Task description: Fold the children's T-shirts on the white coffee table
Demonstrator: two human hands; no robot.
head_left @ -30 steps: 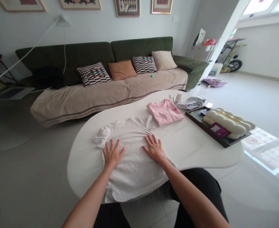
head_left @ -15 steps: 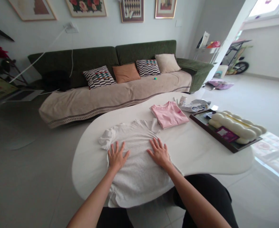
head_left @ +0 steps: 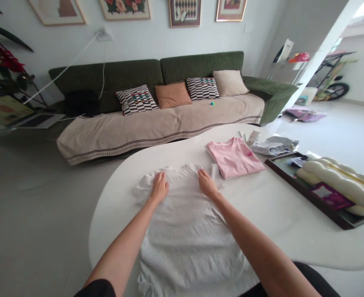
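Light grey cotton T-shirt [head_left: 185, 222] lies flat on the white oval table [head_left: 281, 214], under both palms. Left hand [head_left: 159, 187] and right hand [head_left: 207, 184] press its shoulders, fingers straight, gripping nothing, arms stretched forward. Just right of the right hand: folded pink T-shirt [head_left: 234, 157], chest mark too small to read.

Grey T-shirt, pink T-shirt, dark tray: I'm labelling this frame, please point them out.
grey T-shirt [head_left: 185, 222], head view, middle of its body.
pink T-shirt [head_left: 236, 159], head view, centre of the folded front.
dark tray [head_left: 285, 178], head view, its near left rim.
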